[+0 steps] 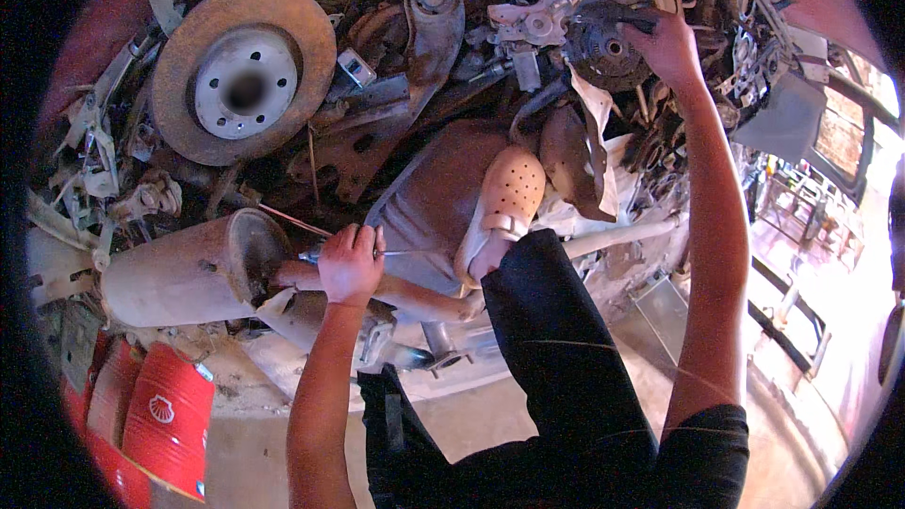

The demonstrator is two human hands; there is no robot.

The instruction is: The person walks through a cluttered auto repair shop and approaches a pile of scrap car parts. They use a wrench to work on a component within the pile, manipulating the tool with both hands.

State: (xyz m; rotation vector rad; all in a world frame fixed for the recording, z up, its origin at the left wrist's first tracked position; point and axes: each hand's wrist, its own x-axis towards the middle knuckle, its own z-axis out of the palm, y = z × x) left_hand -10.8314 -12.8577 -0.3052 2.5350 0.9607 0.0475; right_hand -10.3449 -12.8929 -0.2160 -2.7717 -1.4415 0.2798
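My left hand (351,264) is closed around a slim tool with a thin metal shaft (407,253), which sticks out to the right of the fist. A second thin rod (290,221) slants up and left from beside the fingers. Just below runs a rusty exhaust pipe (415,297) joined to a large silencer (179,269). Far up on the right, my right hand (667,49) has its fingers curled over the edge of a dark round part with a central hub (608,52). Its fingertips are partly lost among dark metal.
A rusty brake disc (174,75) lies at the upper left among piled car parts. My foot in a tan clog (516,187) rests on the heap, close to a torn metal shield (575,165). Red drums (170,410) stand at the lower left. Metal frames (787,316) stand to the right.
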